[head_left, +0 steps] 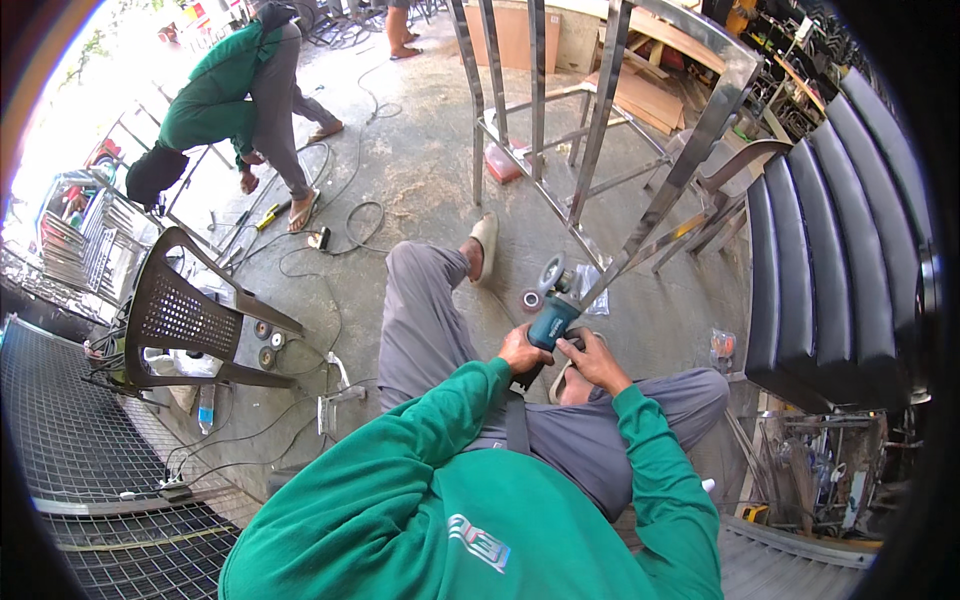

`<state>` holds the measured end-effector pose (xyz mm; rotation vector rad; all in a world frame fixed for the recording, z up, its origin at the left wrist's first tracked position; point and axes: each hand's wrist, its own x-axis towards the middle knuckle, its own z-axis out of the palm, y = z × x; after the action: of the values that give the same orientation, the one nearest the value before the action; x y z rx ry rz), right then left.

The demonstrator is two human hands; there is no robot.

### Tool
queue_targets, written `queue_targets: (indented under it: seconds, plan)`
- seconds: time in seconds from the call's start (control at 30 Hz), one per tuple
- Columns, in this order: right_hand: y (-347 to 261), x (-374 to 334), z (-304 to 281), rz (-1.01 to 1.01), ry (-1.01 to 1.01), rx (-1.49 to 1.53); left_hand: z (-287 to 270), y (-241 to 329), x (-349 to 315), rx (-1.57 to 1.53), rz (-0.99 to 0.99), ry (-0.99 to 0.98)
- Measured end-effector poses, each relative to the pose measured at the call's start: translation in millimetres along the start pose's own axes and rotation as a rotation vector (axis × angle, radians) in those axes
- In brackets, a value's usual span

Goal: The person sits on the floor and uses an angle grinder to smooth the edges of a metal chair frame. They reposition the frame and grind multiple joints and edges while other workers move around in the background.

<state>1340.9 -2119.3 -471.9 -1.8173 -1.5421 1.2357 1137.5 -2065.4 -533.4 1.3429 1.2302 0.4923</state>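
Note:
A teal and black angle grinder [553, 320] is held over my lap, its round disc [551, 272] facing away from me. My left hand [524, 351] wraps round the grinder's body from the left. My right hand [596, 362] is closed against its right side, fingertips partly hidden. Just beyond the grinder, a shiny square-tube metal frame [647, 222] slants down to the floor beside the disc. A loose disc-shaped wheel [531, 300] lies near the grinder's head, next to a clear plastic bag [594, 290].
A brown plastic chair [186, 312] stands at left, with small wheels [266, 340] and cables [340, 300] on the floor. Stacked black cushioned seats [835, 250] rise at right. A co-worker in green [225, 100] bends over at far left. A red container [503, 163] sits beneath the frame.

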Motion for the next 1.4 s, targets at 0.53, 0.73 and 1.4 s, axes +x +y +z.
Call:
queue_targets:
  seconds: [0.53,0.73,1.4]
  plan:
    - [-38,31,15,-0.050,-0.490,-0.381,-26,-55,75,0.187,-0.688,0.331]
    - [-38,47,15,-0.134,-0.483,-0.376,-20,-103,126,0.237,-0.785,0.443]
    - [-51,115,26,0.248,-0.749,-0.175,16,-239,160,0.366,-0.872,0.450]
